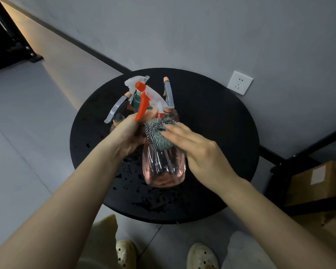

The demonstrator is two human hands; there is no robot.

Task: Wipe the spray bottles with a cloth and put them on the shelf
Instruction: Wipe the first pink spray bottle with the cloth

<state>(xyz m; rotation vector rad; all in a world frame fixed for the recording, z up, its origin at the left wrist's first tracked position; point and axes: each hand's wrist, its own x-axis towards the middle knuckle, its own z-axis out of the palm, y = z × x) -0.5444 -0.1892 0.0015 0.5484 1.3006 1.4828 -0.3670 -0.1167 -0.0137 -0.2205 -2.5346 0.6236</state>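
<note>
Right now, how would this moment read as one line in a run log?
step: wiping | left hand: grips pink spray bottle at neck | right hand: presses cloth on bottle | shelf: not yet

**No legible text in view**

Nothing can be read anywhere in the frame. At the right edge, a cardboard box (pixel 316 183) carries a white label (pixel 318 174), perhaps a shipping sticker, but it is too small and blurred to show any letters or numbers.
</note>
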